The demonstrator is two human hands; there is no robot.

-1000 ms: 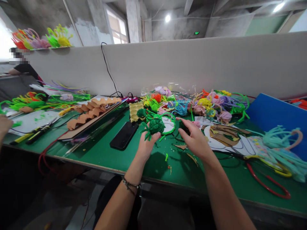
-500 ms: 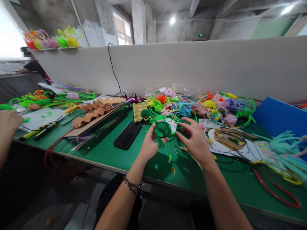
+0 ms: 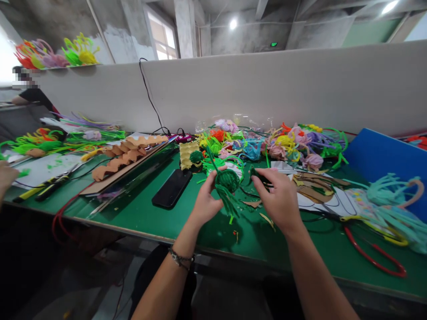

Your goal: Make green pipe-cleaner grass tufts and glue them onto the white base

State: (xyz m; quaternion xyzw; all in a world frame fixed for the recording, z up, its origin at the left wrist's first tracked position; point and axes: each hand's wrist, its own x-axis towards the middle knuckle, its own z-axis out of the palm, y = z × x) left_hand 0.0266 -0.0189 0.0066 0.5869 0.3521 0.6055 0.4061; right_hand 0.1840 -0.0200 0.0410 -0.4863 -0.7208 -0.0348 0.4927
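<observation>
My left hand [image 3: 206, 201] is closed around a dark green coiled pipe-cleaner ball [image 3: 227, 181] above the table. A stem rises from the ball past my thumb, and loose strands hang below it. To its right, my right hand [image 3: 279, 195] pinches a small dark green pipe-cleaner piece [image 3: 253, 172] between thumb and fingertips. A gap separates my two hands; whether a strand joins the piece to the ball I cannot tell. Just behind the ball lies a bright green pipe-cleaner bundle [image 3: 213, 165].
A black phone [image 3: 172, 189] lies left of my hands, near brown egg-carton strips [image 3: 115, 164]. Colourful pipe-cleaner flowers [image 3: 287, 144] are heaped along the partition [image 3: 253, 84]. Scissors with red and yellow handles [image 3: 373, 255] lie right. Another person's hand [image 3: 6, 180] is at far left.
My right hand has drawn away to the right from the ball, widening the gap. The ball has turned slightly in my left hand, its strands hanging lower. The other person's hand shifted left in view.
</observation>
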